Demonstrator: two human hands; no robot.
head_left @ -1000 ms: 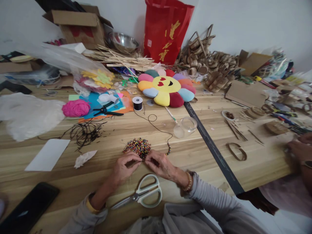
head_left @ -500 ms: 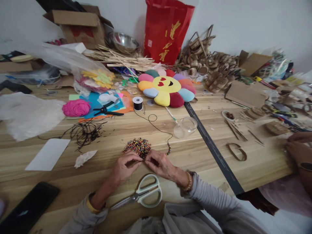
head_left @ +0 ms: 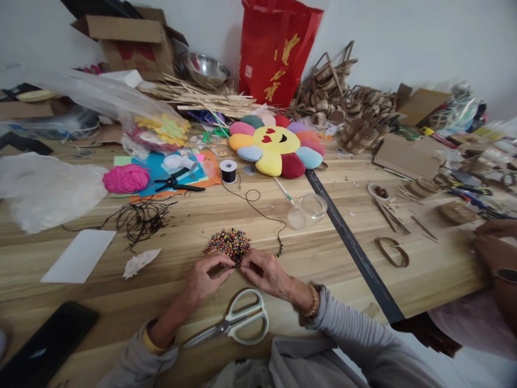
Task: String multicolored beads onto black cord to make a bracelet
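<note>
A single head-worn camera looks forward and down from the person's own side, fairly close above both hands [head_left: 266,274], and out across the tabletop [head_left: 323,258] to the wall [head_left: 396,43]; the far right edge seems somewhat blurred.

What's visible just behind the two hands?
A bead pile behind the left hand and right hand, plus strung beads on black cord behind the right. The hands hide part of the pile's near edge; anything beneath them cannot be seen.

Multicoloured beads [head_left: 228,243] in a loose heap
</note>
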